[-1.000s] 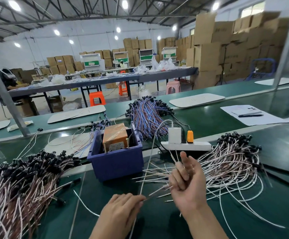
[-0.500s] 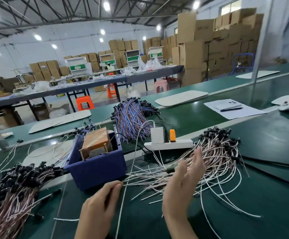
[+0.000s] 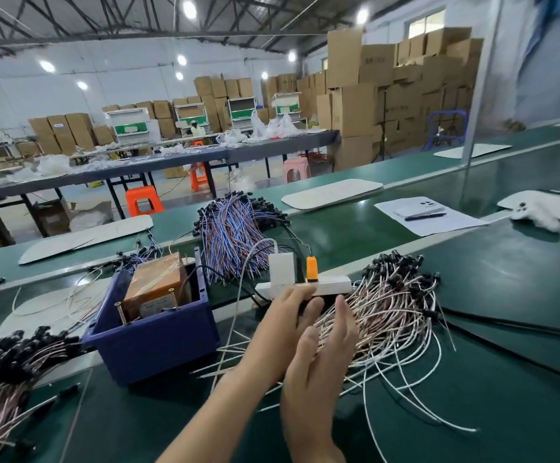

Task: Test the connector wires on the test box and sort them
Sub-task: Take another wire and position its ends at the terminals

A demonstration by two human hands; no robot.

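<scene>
Head cam, looking down at a green bench (image 3: 505, 379). Both hands are pushed out together over the near-left edge of the wire pile (image 3: 395, 305), the pinkish-white one with black connectors on its far side. Left hand (image 3: 282, 329) lies palm down, fingers reaching forward onto the wires, tips right by a dark bit just below the power strip (image 3: 332, 286). Can't tell if it's actually pinching a wire. Right hand (image 3: 322, 359) is just beside it, touching or nearly so, turned edge-on with fingers straight and together, nothing held, its tips over the wires.

Test box (image 3: 155, 285), a brown taped thing, sits tilted inside a blue bin (image 3: 151, 342) to the left of the hands. Some stray wire ends fan out on the bench between the bin and the hands.

The strip lies just behind the hands, with a white charger (image 3: 282, 265) and an orange plug (image 3: 312, 267) stuck in it. Behind that is a blue bundle (image 3: 235, 228) of blue-purple wires with black ends. Far left, near the bottom edge, there's a second pile (image 3: 11, 359) of pinkish wires with black connectors.

Further back on the right, a sheet of paper (image 3: 455, 225) carries a phone (image 3: 418, 208) and a pen (image 3: 425, 216).
</scene>
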